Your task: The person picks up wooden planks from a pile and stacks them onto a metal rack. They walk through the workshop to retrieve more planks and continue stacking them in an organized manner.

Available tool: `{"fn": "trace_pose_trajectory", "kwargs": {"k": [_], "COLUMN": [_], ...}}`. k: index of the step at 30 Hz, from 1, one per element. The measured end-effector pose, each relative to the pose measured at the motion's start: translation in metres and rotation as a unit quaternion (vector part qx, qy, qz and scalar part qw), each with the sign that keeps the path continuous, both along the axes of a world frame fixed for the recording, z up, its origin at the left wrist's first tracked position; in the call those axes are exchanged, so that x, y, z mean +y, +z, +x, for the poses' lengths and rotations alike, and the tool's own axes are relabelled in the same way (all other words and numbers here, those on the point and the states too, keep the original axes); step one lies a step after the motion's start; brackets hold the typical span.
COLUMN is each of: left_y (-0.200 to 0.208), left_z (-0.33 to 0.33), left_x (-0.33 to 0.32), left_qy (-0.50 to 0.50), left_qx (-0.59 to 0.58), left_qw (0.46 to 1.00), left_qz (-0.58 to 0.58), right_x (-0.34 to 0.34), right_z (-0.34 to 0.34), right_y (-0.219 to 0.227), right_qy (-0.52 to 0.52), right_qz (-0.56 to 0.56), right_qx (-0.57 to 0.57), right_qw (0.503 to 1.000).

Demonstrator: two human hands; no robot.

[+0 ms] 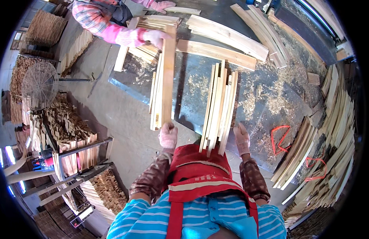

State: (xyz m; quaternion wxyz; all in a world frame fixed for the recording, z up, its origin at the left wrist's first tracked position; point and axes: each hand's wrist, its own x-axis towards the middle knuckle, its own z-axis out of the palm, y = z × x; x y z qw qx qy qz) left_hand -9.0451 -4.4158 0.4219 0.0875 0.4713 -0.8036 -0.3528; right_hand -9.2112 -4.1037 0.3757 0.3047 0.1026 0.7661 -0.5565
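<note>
Here the landmark is the grey, sawdust-strewn metal worktable (192, 99), seen from above. The person's left hand (168, 136), in a pale pink work glove, sits at the near edge of the table with its fingers closed around the near end of a long pale wooden slat (167, 75), which lies on top of a loose stack of thin wooden strips (156, 103) running away across the table. At the far end of that same slat, a co-worker's gloved hand (156, 37) in a pink sleeve grips it from the opposite side of the table. The person's right hand (242, 138), gloved the same way, rests at the near edge of the table, farther right, just beside a second bundle of pale wooden strips (219, 107) whose near ends overhang the edge against the red apron (198, 171); whether it grasps anything I cannot tell. Broad pale planks (216, 42) lie crosswise at the far side of the table. Red plastic strapping loops (281, 139) lie on the table's right part, beside leaning stacks of slats (328, 151).
</note>
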Motion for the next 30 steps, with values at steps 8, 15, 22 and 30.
{"fn": "trace_pose_trajectory", "kwargs": {"k": [8, 15, 22, 30], "left_y": [0.036, -0.008, -0.004, -0.022], "left_z": [0.005, -0.060, -0.067, -0.050], "left_x": [-0.024, -0.114, -0.097, 0.019], "left_qy": [0.009, -0.011, 0.022, -0.027], "left_qx": [0.001, -0.113, -0.121, -0.070], "left_qw": [0.980, 0.984, 0.987, 0.996], "left_qz": [0.199, -0.138, -0.103, -0.048], "right_x": [0.026, -0.002, -0.028, -0.048], "right_z": [-0.004, -0.014, -0.012, -0.014], "right_y": [-0.029, -0.061, -0.058, -0.021], "right_qy": [-0.061, -0.046, -0.018, 0.018], "right_qz": [0.020, -0.025, -0.005, 0.026], "right_qx": [0.004, 0.045, 0.047, 0.041], "right_qw": [0.998, 0.998, 0.999, 0.999]}}
